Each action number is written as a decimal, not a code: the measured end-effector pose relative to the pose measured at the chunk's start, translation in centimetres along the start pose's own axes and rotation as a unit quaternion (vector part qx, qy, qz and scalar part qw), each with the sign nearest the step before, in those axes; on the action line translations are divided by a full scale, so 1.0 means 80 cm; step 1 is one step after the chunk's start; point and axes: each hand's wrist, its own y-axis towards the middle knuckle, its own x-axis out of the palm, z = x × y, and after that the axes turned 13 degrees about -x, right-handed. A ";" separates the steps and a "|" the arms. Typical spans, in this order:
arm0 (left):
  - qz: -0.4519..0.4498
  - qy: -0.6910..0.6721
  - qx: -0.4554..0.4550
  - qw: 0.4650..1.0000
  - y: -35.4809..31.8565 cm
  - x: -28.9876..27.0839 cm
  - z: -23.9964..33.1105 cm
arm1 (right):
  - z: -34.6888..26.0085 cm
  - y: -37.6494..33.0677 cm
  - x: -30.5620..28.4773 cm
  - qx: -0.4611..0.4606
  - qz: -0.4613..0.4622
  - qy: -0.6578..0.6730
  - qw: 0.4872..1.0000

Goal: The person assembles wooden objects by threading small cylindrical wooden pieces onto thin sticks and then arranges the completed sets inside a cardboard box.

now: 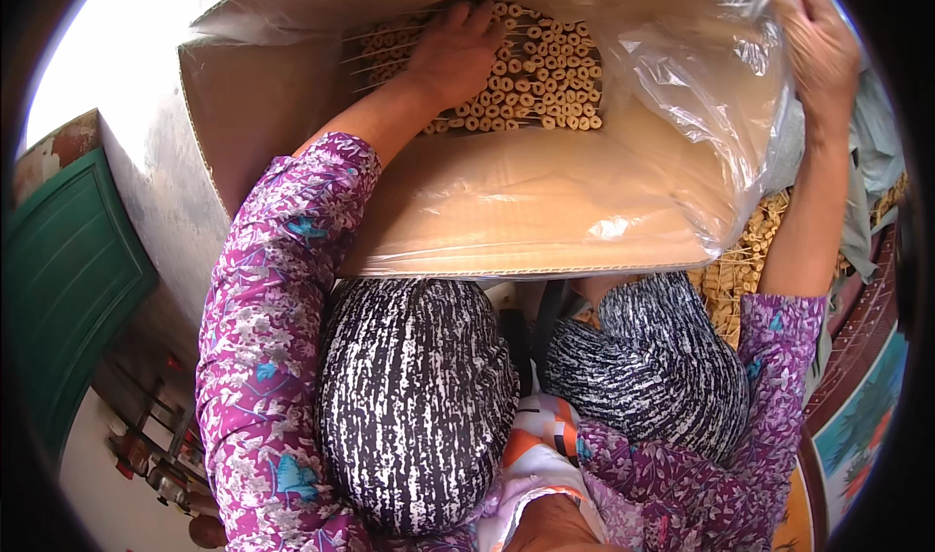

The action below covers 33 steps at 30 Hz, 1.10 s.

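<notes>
Okay, nearest you: cardboard box (467, 206), stiff walls, plastic liner (672, 75) likely slippery. Your right hand (820, 60) is at the liner's right edge; can't tell how firmly it's closed. Farther in, skewered rolls (570, 75) sit stacked, your left hand (458, 54) palm-down over them, grip unclear. Probably light, brittle; take the thin sticks (385, 62).

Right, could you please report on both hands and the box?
Left hand on skewered rings inside cardboard box; right hand at clear plastic liner; no obstruction visible over left hand.
</notes>
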 end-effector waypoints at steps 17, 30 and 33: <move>0.012 -0.024 0.071 0.997 0.027 -0.030 -0.002 | 0.051 -0.052 0.004 0.442 0.020 0.443 0.780; -0.014 -0.045 0.061 0.997 0.027 -0.006 -0.023 | 0.089 -0.154 0.071 0.397 -0.043 0.328 0.856; -0.045 -0.044 0.068 0.996 0.035 -0.012 -0.024 | 0.085 -0.172 0.076 0.386 -0.052 0.286 0.876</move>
